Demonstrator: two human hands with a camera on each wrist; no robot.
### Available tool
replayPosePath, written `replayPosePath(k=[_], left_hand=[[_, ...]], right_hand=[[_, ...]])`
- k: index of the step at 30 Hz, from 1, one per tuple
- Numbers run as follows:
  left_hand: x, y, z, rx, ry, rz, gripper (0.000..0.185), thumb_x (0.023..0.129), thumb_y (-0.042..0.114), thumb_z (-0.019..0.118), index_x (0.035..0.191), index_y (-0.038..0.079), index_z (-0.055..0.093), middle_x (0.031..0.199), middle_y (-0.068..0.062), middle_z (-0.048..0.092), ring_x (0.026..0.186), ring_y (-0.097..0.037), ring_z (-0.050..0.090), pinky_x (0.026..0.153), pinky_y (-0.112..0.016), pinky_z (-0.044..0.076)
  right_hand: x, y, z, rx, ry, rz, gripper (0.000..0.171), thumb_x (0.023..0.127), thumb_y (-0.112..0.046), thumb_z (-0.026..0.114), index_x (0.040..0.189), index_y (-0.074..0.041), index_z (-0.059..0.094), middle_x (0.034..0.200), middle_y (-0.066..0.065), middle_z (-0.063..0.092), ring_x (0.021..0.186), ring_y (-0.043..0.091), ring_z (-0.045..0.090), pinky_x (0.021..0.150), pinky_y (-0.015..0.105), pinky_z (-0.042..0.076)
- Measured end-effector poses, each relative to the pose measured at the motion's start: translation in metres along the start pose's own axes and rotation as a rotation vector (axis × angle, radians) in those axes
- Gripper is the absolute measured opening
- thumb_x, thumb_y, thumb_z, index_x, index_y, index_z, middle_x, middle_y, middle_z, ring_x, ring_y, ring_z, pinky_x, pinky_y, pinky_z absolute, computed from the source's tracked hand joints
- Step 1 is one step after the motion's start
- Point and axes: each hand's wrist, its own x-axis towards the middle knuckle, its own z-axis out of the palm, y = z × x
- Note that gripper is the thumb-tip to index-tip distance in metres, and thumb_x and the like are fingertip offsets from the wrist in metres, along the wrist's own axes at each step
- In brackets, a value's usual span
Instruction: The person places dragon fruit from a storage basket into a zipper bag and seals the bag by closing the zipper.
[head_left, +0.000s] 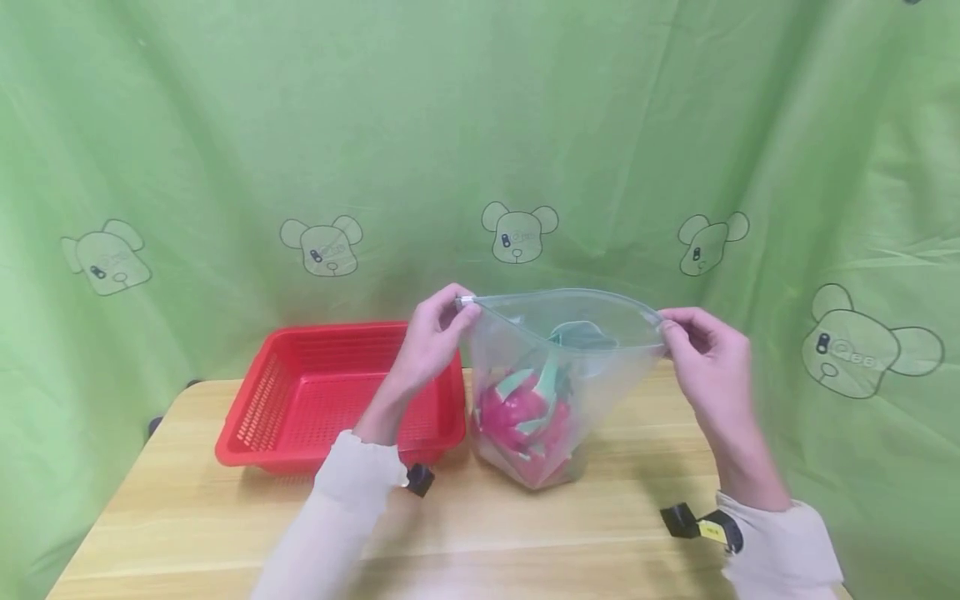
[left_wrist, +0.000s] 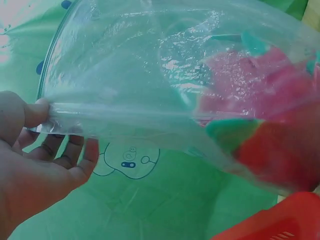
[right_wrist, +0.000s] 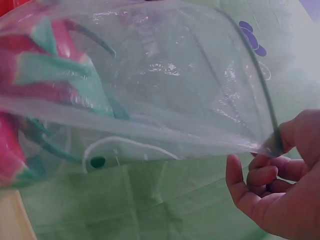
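A clear zip bag [head_left: 600, 387] stands on the table with its mouth spread wide. Inside, low down, lies pink dragon fruit [head_left: 517, 417] with green scales; I cannot tell whether it is one or more. My left hand [head_left: 435, 333] pinches the left corner of the mouth, where a pale slider [head_left: 467, 300] shows. At the opposite corner my right hand [head_left: 708, 358] pinches the rim between thumb and forefinger. In the left wrist view the thumb presses the bag's edge above the fingers. The right wrist view shows the other fingers loosely curled below the corner.
A red plastic basket [head_left: 258, 392] with perforated walls sits left of the bag, partly behind my left forearm. The wooden table [head_left: 480, 542] bears both. Behind it hangs a green curtain [head_left: 420, 150] printed with bear heads. Small black devices are strapped at both wrists.
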Motion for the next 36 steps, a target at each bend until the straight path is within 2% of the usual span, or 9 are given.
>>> replayPosePath(k=[6, 8, 11, 13, 17, 20, 23, 30, 36], left_hand=[[-0.009, -0.008, 0.007, -0.103, -0.038, 0.017, 0.007, 0.108, 0.01, 0.051, 0.107, 0.003, 0.052, 0.113, -0.013, 0.075, 0.107, -0.023, 0.069, 0.093, -0.038, 0.053], [-0.011, -0.011, 0.008, -0.1, -0.018, 0.023, 0.009, 0.108, 0.01, 0.05, 0.108, 0.002, 0.051, 0.101, -0.009, 0.075, 0.089, -0.019, 0.069, 0.08, -0.032, 0.054], [-0.014, -0.013, 0.01, -0.08, 0.027, 0.023, 0.009, 0.107, 0.008, 0.051, 0.109, -0.001, 0.051, 0.075, -0.004, 0.057, 0.059, -0.014, 0.047, 0.058, -0.026, 0.042], [-0.015, -0.014, 0.011, -0.064, 0.048, 0.021, 0.009, 0.106, 0.006, 0.051, 0.11, -0.002, 0.051, 0.07, -0.004, 0.039, 0.055, -0.015, 0.029, 0.052, -0.026, 0.031], [-0.016, -0.016, 0.013, -0.07, 0.055, 0.03, 0.008, 0.106, 0.005, 0.052, 0.11, -0.002, 0.052, 0.073, -0.005, 0.036, 0.061, -0.015, 0.03, 0.059, -0.026, 0.033], [-0.018, -0.018, 0.014, -0.09, 0.088, 0.046, 0.003, 0.105, 0.003, 0.052, 0.107, 0.001, 0.053, 0.077, -0.005, 0.042, 0.069, -0.015, 0.04, 0.068, -0.027, 0.04], [-0.021, -0.02, 0.016, -0.107, 0.157, 0.059, 0.004, 0.104, 0.001, 0.053, 0.104, 0.004, 0.055, 0.079, -0.006, 0.048, 0.072, -0.016, 0.047, 0.07, -0.027, 0.043], [-0.031, -0.024, 0.022, -0.153, 0.265, 0.063, 0.006, 0.104, 0.006, 0.057, 0.103, 0.0, 0.055, 0.084, -0.013, 0.069, 0.081, -0.019, 0.07, 0.077, -0.028, 0.055], [-0.046, -0.024, 0.027, -0.175, 0.299, 0.086, 0.012, 0.104, 0.009, 0.058, 0.1, 0.0, 0.053, 0.078, -0.018, 0.068, 0.073, -0.023, 0.071, 0.071, -0.03, 0.058]], right_hand=[[-0.005, 0.008, 0.005, 0.323, -0.027, 0.023, 0.019, 0.102, -0.013, 0.064, 0.11, 0.001, 0.072, 0.099, 0.001, 0.07, 0.089, 0.012, 0.065, 0.084, 0.015, 0.055], [-0.008, 0.014, 0.007, 0.378, -0.072, -0.001, 0.022, 0.103, -0.017, 0.064, 0.113, 0.0, 0.072, 0.104, 0.001, 0.071, 0.094, 0.011, 0.066, 0.089, 0.016, 0.054], [-0.011, 0.023, 0.011, 0.414, -0.177, -0.067, 0.026, 0.103, -0.012, 0.062, 0.125, 0.0, 0.068, 0.116, 0.002, 0.071, 0.105, 0.014, 0.067, 0.095, 0.019, 0.052], [-0.014, 0.029, 0.014, 0.443, -0.262, -0.114, 0.036, 0.1, -0.001, 0.063, 0.135, 0.0, 0.061, 0.127, 0.004, 0.068, 0.113, 0.018, 0.066, 0.099, 0.022, 0.051], [-0.017, 0.038, 0.02, 0.456, -0.373, -0.158, 0.052, 0.093, 0.012, 0.065, 0.143, 0.001, 0.054, 0.138, 0.01, 0.064, 0.125, 0.024, 0.061, 0.104, 0.027, 0.049], [-0.017, 0.041, 0.024, 0.395, -0.347, -0.168, 0.036, 0.098, 0.003, 0.064, 0.134, 0.004, 0.062, 0.132, 0.01, 0.068, 0.127, 0.023, 0.06, 0.106, 0.026, 0.046], [-0.017, 0.041, 0.025, 0.35, -0.257, -0.163, 0.023, 0.102, -0.004, 0.062, 0.12, 0.006, 0.069, 0.118, 0.007, 0.075, 0.119, 0.018, 0.065, 0.103, 0.024, 0.046], [-0.022, 0.041, 0.023, 0.352, -0.078, -0.057, 0.016, 0.101, -0.007, 0.064, 0.105, 0.002, 0.076, 0.096, -0.006, 0.078, 0.093, 0.008, 0.07, 0.087, 0.018, 0.052], [-0.03, 0.042, 0.027, 0.404, -0.035, -0.02, 0.017, 0.101, -0.009, 0.064, 0.106, 0.003, 0.075, 0.096, -0.003, 0.077, 0.092, 0.009, 0.07, 0.087, 0.019, 0.053]])
